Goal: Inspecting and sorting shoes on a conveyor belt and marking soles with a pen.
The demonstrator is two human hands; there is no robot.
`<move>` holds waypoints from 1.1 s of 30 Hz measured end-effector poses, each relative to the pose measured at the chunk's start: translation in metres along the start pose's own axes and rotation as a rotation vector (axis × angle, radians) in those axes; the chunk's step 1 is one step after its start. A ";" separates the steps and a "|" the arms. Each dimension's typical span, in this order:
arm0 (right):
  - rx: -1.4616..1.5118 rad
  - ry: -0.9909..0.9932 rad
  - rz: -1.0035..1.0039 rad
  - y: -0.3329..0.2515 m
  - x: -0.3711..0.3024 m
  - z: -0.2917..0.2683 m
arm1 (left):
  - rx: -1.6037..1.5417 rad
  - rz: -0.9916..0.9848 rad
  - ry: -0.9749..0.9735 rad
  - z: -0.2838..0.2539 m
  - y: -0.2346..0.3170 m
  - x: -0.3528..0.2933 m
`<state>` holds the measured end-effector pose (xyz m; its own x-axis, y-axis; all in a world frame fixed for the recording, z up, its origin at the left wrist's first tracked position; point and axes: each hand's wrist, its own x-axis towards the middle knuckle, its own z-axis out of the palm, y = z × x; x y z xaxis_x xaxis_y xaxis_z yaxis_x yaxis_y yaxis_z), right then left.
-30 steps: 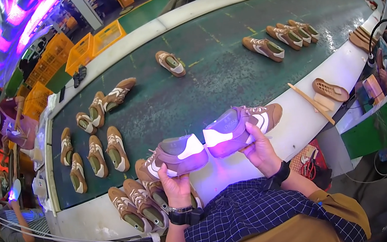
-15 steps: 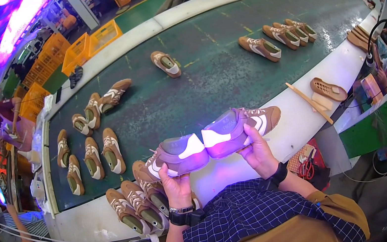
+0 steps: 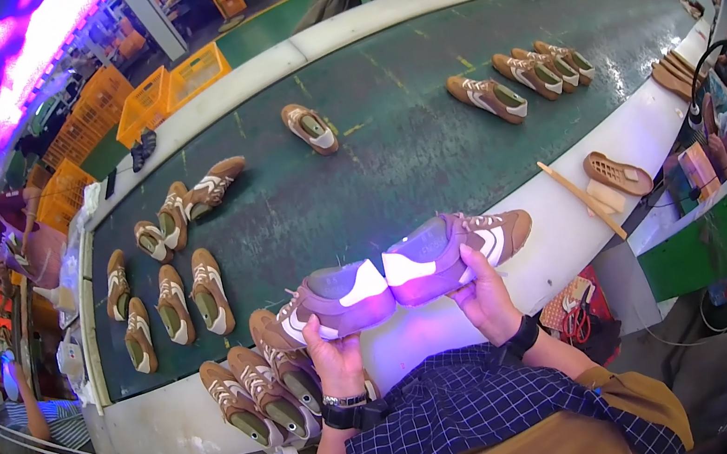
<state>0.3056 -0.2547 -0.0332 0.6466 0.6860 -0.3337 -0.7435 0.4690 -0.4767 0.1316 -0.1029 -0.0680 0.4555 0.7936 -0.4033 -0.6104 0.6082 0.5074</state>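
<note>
My left hand (image 3: 339,364) grips a brown sneaker (image 3: 349,306) with a white side stripe and white heel patch, thumb on its side. My right hand (image 3: 488,304) holds a similar sneaker (image 3: 433,282), its thumb near the collar and the fingers partly hidden beneath. Both shoes are raised above the near table edge, heels turned toward each other and almost touching, toes pointing outward. Purple light tints their heels. Beside my left hand, several more brown sneakers (image 3: 261,388) stand in a row on the white ledge; one lies partly behind the held shoe.
Several brown sneakers (image 3: 173,307) stand on the green belt surface (image 3: 357,181) at left, with others (image 3: 538,74) farther right. A wooden strip (image 3: 583,202) and a brown sole (image 3: 619,173) lie on the right ledge. Orange crates (image 3: 199,71) stand beyond. People work at the left and far end.
The whole view has shifted slightly. Both hands keep their hold, and the two sneakers remain heel to heel, sitting a touch lower in the picture.
</note>
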 end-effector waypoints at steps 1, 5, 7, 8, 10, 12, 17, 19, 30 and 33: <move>-0.006 -0.007 0.003 0.000 -0.001 0.000 | 0.010 0.006 -0.007 -0.003 0.000 -0.001; -0.097 -0.032 -0.009 0.000 0.002 -0.015 | 0.059 0.038 -0.012 0.011 0.005 -0.011; -0.122 -0.054 -0.011 -0.003 0.000 -0.014 | 0.087 0.059 -0.029 0.011 0.006 -0.013; -0.145 -0.070 -0.013 -0.004 0.000 -0.014 | 0.087 0.061 -0.030 0.011 0.008 -0.013; -0.171 -0.072 -0.032 -0.006 0.000 -0.015 | 0.171 0.092 -0.024 0.012 0.010 -0.013; -0.196 -0.073 -0.049 -0.008 0.002 -0.015 | 0.181 0.099 -0.028 0.010 0.010 -0.013; -0.193 -0.069 0.022 -0.015 0.004 -0.018 | 0.183 0.070 -0.053 0.000 0.016 -0.007; -0.132 -0.091 0.043 -0.016 0.005 -0.018 | 0.146 -0.017 -0.172 -0.003 0.022 0.009; -0.085 -0.008 0.272 -0.015 0.009 -0.090 | 0.473 -0.086 -0.056 -0.031 0.105 0.110; -0.063 -0.030 0.393 -0.011 0.005 -0.114 | 0.419 -0.024 -0.146 -0.091 0.103 0.094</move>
<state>0.3364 -0.3198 -0.1225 0.3094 0.8225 -0.4772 -0.9206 0.1334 -0.3669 0.0526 0.0334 -0.1228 0.5718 0.7546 -0.3219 -0.2972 0.5563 0.7760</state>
